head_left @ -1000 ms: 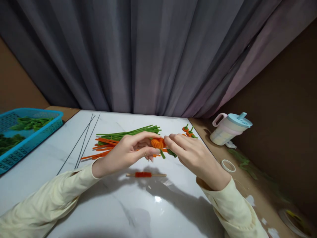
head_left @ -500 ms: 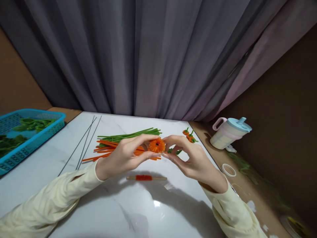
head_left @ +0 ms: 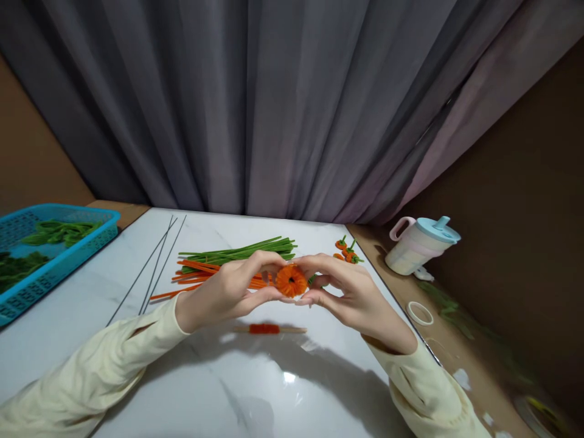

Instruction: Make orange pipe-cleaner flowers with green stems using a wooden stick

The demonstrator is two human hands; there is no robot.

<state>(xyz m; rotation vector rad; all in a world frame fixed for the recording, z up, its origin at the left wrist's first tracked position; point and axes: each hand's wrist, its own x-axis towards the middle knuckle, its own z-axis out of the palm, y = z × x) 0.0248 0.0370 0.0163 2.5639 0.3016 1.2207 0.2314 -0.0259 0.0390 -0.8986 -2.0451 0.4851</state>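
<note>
1. Both hands meet above the middle of the white marble table, and between them sits a small orange pipe-cleaner pumpkin, its dark centre hole facing the camera.
2. The left hand pinches the pumpkin from its left side, thumb below and forefinger arched over the top, closed onto the fuzzy ring.
3. The right hand grips the same pumpkin from the right, fingertips pressed in against its edge, so the piece is clamped between the two hands and held clear of the tabletop.
4. A bit of green stem peeks out just behind the pumpkin, beside the right fingers.
5. Directly under the hands lies a wooden stick wrapped with a short orange coil, flat on the marble.
6. Behind the left hand there is a bundle of green pipe cleaners, with orange pipe cleaners fanned out just in front of it.
7. Thin dark wires run diagonally across the table, left of those bundles.
8. Far left, a blue basket holds green leafy pieces.
9. Finished little pumpkins cluster at the table's far right edge.
10. Off the marble to the right stand a lidded spout cup and a white tape ring.
</note>
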